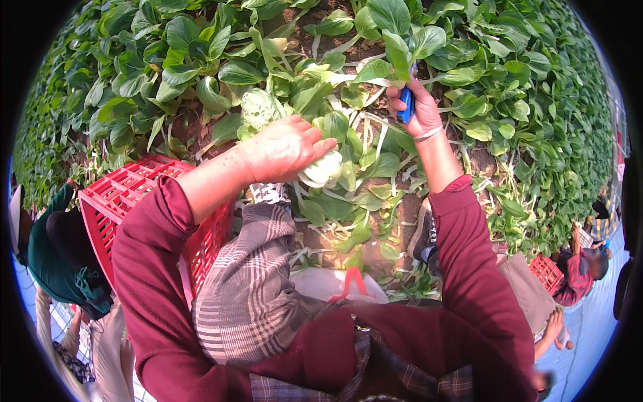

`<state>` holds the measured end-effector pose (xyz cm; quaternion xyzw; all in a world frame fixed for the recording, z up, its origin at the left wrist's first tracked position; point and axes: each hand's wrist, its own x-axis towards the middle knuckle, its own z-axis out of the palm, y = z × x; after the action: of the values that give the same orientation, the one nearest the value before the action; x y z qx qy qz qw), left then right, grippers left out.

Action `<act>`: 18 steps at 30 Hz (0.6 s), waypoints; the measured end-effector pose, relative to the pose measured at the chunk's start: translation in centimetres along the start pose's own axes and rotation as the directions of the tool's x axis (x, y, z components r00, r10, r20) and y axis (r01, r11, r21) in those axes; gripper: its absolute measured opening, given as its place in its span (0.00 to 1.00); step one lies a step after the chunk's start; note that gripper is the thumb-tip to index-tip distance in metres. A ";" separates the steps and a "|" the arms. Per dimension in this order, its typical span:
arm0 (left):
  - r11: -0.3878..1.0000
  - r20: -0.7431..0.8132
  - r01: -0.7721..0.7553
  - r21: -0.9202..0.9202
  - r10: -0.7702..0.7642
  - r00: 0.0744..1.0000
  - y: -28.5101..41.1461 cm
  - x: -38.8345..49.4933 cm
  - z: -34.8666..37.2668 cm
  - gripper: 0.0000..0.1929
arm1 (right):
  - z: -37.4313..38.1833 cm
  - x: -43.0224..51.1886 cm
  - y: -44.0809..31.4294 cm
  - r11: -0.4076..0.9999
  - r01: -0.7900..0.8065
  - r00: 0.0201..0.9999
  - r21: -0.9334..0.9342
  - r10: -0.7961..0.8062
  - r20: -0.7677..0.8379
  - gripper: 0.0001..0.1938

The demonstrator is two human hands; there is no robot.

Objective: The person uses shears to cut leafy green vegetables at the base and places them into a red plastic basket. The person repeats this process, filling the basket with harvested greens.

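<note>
My left hand (291, 148) is closed over a head of bok choy (324, 170), its pale cut base showing below my thumb. Leaves stick out beyond my knuckles, and the palm side of the grip is hidden. In my right hand (424, 110) is a knife with a blue handle (406, 104); leaves cover most of its blade. That hand is low among standing bok choy plants (414, 42). Cut leaves and pale stalks (369, 201) litter the soil between my feet.
A red plastic crate (133, 188) stands tilted by my left arm. Beneath me is a white bag or seat (319, 284) with a red strap. Other people (65, 246) are at the left and right rims, with another red crate (546, 274) at right. Dense plants spread ahead.
</note>
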<state>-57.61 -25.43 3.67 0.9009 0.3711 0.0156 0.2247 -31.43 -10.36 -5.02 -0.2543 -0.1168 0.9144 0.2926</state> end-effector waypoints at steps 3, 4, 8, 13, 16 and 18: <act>0.999 -0.029 -0.031 -0.040 0.029 0.999 2.5 1.0 -0.1 0.24 | 0.4 -2.9 0.6 0.976 0.082 0.996 0.202 -0.075 -0.041 0.21; 0.998 -0.030 -0.045 -0.046 0.044 0.999 3.3 1.3 -0.2 0.24 | 0.6 -3.9 0.9 0.972 0.077 0.997 0.222 -0.069 -0.042 0.24; 0.997 -0.071 -0.071 -0.033 0.069 0.995 6.2 1.8 -1.0 0.24 | 1.4 -6.8 1.8 0.993 0.112 0.992 0.027 -0.113 0.049 0.21; 0.989 -0.107 -0.067 -0.133 0.053 0.993 8.4 1.6 -2.3 0.27 | 1.7 -9.5 1.2 0.899 0.243 0.934 -0.365 -0.318 -0.162 0.20; 0.948 -0.136 -0.018 -0.318 -0.027 0.990 9.1 1.5 -3.3 0.31 | 2.5 -10.8 0.2 0.848 0.258 0.917 -0.462 -0.366 -0.159 0.19; 0.949 -0.305 -0.078 -0.305 -0.020 0.952 8.6 1.9 -4.0 0.32 | 3.7 -11.2 -0.2 0.824 0.220 0.919 -0.522 -0.355 -0.173 0.18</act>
<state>-51.35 -27.94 10.61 0.8457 0.3808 0.2164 0.3049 -25.44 -17.08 2.61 -0.4183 -0.3431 0.7569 0.3667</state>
